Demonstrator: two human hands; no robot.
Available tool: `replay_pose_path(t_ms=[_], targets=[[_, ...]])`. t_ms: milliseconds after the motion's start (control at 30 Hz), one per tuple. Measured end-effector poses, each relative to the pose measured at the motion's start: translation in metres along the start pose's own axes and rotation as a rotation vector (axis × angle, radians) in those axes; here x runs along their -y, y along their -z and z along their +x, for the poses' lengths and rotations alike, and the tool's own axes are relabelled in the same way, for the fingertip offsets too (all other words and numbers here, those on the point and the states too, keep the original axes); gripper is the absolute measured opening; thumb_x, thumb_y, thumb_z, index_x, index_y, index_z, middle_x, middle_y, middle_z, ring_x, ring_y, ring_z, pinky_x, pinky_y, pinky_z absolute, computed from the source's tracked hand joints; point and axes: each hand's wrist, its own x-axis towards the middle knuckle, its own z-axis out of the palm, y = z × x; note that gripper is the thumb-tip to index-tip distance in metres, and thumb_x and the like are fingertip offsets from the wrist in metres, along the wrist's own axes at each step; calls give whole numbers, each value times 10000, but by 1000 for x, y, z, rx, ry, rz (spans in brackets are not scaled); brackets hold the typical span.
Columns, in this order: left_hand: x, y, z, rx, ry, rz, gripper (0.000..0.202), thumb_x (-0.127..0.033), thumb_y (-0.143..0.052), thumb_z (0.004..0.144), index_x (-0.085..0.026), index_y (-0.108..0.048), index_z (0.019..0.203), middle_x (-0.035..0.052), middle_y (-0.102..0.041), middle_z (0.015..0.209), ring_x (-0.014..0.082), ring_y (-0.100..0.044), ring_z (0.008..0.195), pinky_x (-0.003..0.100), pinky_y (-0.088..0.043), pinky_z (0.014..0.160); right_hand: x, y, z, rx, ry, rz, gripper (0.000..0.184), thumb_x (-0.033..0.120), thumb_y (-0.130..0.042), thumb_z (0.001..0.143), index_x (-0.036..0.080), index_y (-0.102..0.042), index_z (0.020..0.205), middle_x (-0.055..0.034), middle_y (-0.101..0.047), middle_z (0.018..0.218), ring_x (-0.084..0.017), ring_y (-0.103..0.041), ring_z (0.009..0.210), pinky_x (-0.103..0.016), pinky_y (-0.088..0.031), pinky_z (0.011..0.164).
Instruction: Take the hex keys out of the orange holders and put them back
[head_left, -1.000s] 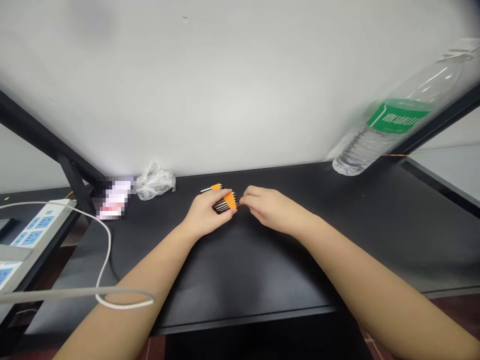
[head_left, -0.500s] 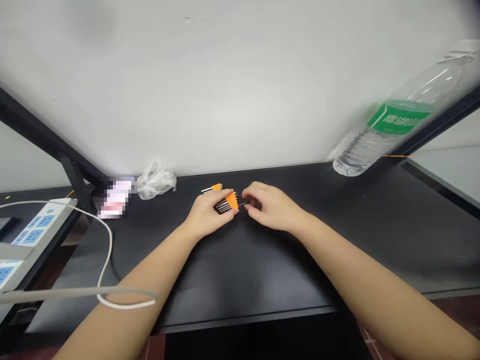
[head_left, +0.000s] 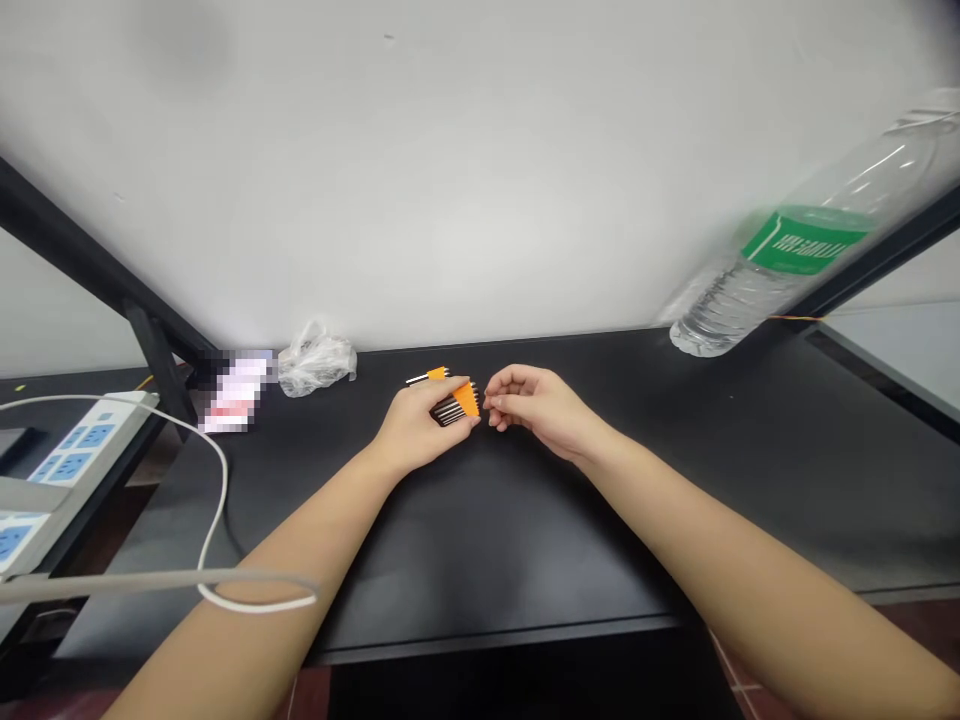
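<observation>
My left hand [head_left: 420,420] is closed on an orange holder [head_left: 466,399], with the thumb on its near side and the fingers across its far side. Several thin metal rods, which look like hex keys [head_left: 452,412], run through the holder, short ends poking out at its right. Just beyond the left fingers lies a smaller orange piece [head_left: 437,373] with a thin rod; my hand partly covers it. Close to the holder's right side, apart from it, my right hand [head_left: 532,405] has its fingers curled and the thumb against them. Whether anything sits between those fingertips is hidden.
A crumpled clear plastic bag [head_left: 316,360] lies by the wall on the black table [head_left: 480,560]. Left of it is a blurred-out item [head_left: 238,392]. A large water bottle [head_left: 802,240] stands at the right. A white cable [head_left: 223,480] and power strip [head_left: 82,450] are at the left.
The thin rod that stuck out between my right fingertips and the holder no longer shows. My right fingers have curled in with the thumb across them. The left hand keeps its grip.
</observation>
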Motion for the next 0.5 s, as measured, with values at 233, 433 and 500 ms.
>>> replay_pose_path(t_ms=[233, 433, 500], targets=[[-4, 1, 1, 20, -21, -18, 501, -377, -771, 795, -218, -705, 1266, 51, -747, 1239, 250, -731, 1095, 402, -564, 1062, 0, 7, 1, 38, -64, 126, 282, 272, -853, 740, 174, -685, 945, -48, -722, 837, -159, -691, 757, -312, -574, 734], [-3, 2, 0, 37, -20, -29, 493, -380, -768, 794, -223, -711, 1258, 58, -752, 1225, 256, -734, 1089, 406, -568, 1054, 0, 5, 0, 44, -82, 128, 270, 263, -856, 734, 177, -688, 928, -35, -714, 800, -149, -685, 722, -301, -576, 718], [-3, 1, 0, 43, -13, -41, 494, -386, -772, 790, -222, -715, 1252, 62, -756, 1214, 260, -736, 1081, 409, -573, 1044, 1, 5, 0, 42, -88, 120, 268, 262, -855, 733, 176, -687, 923, -40, -717, 800, -153, -689, 727, -303, -578, 724]])
